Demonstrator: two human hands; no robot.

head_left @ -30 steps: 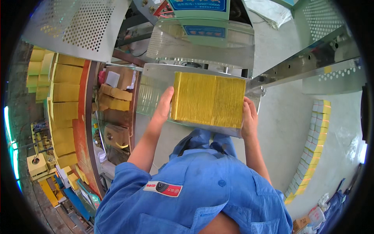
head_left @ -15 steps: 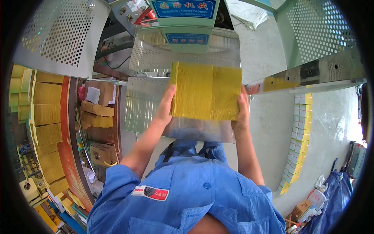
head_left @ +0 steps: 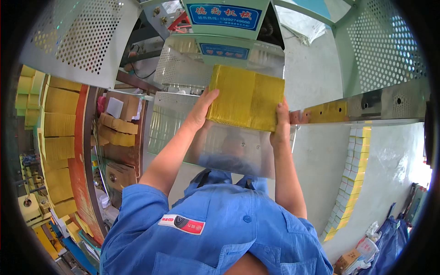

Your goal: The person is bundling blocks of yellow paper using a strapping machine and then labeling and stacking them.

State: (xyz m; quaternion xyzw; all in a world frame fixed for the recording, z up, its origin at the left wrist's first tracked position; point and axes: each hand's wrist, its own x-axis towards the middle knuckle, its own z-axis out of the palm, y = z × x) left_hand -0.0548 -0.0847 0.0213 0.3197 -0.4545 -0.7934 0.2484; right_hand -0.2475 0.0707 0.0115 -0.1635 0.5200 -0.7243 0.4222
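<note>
A thick stack of yellow paper sheets (head_left: 247, 98) is gripped between my two hands, its fine layered edges facing up. My left hand (head_left: 201, 107) closes on its left side, the thumb over the upper edge. Against the right side presses my right hand (head_left: 282, 123), thumb up and the other fingers mostly hidden. Beneath the stack lies a shiny metal table (head_left: 233, 156) that mirrors my arms. Whether the stack touches this surface I cannot tell.
A green machine housing with a blue sign (head_left: 224, 17) stands ahead. Perforated guards (head_left: 75, 39) flank it, and a metal rail (head_left: 366, 105) runs to the right. Yellow paper stacks (head_left: 59, 119) line a rack at left. More bundles (head_left: 350, 183) stand in a row on the right floor.
The stack has moved away from me over the metal table and turned slightly clockwise, both hands still on it. My view has tilted a little too.
</note>
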